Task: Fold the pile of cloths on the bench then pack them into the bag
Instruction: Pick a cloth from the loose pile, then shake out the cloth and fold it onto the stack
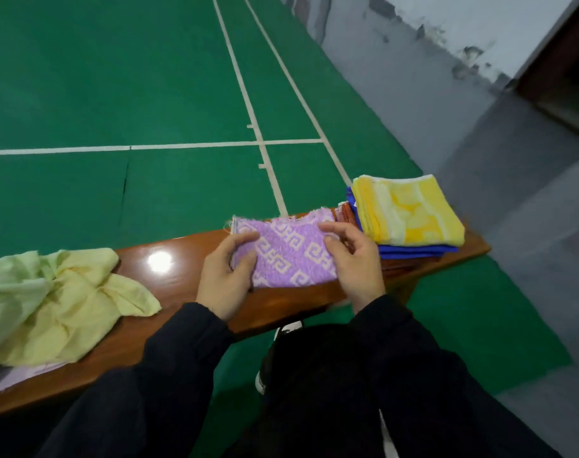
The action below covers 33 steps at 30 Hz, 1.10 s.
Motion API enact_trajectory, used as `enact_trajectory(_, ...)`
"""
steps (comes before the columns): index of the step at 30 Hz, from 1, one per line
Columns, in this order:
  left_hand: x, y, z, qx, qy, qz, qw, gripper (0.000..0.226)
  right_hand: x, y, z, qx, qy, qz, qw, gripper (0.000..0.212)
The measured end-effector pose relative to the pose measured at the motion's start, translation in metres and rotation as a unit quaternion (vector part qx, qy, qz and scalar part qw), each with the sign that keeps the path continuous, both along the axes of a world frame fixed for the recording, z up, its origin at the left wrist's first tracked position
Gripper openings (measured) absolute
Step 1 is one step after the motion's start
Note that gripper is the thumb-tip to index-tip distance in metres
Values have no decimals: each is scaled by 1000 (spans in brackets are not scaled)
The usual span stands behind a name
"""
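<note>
One purple cloth (291, 256), terry weave, pale key-pattern motifs, frayed far edge; folded to a rectangle and lying mid-bench (169, 292). Left hand (225, 276): fingers and thumb curled round the cloth's left end, gripping it. Right hand (350, 259): thumb and fingers pinching the right end. One folded stack at the bench's right end, just beside: yellow towel (410, 209) on top, blue cloth (413, 249) beneath, reddish layers under that. One unfolded pile at left: pale yellow cloth (83, 302) tangled with light green cloth (10, 282). Green court floor (116, 77) beyond.
</note>
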<state>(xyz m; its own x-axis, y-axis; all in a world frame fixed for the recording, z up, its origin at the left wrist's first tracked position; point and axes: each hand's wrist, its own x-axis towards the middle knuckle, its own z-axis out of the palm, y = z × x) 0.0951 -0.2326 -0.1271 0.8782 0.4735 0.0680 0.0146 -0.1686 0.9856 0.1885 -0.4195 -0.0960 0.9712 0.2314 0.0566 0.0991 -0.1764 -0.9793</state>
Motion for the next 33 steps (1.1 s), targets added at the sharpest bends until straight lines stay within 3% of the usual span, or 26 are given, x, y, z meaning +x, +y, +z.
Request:
enact_trajectory(4, 56, -44, 50, -5, -53, -82, 995, 33, 45, -52, 47, -4, -82, -106, 991, 21)
enact_trajectory(10, 143, -119, 78, 38, -27, -156, 987, 38, 123, -126, 74, -64, -119, -206, 969, 20)
enact_trajectory(12, 164, -134, 68, 114, 31, -170, 978, 46, 143, -142, 64, -138, -87, -213, 963, 16)
enact_trajectory(14, 170, -143, 51, 187, 87, -175, 963, 53, 149, -154, 50, -282, -68, -204, 935, 24)
enact_trajectory(16, 165, -150, 38, 215, 94, -202, 951, 52, 143, -159, 37, -394, -134, -174, 893, 37)
enact_trajectory(18, 163, -152, 32, 229, 91, -215, 945, 50, 136, -152, 29, -455, -221, -90, 858, 36)
enact_trajectory(20, 164, -149, 31, 229, 94, -209, 946, 51, 130, -142, 27, -504, -215, -32, 836, 33)
enact_trajectory(25, 150, -133, 39, 221, 66, -161, 960, 48, 107, -118, 39, -423, -261, -69, 865, 27)
enact_trajectory(29, 117, -103, 49, 171, 43, -76, 981, 31, 67, -63, 43, -369, -279, 12, 886, 19)
enact_trajectory(33, 67, -47, 41, 153, 52, -14, 987, 23, 27, 6, 31, -311, -211, 112, 920, 20)
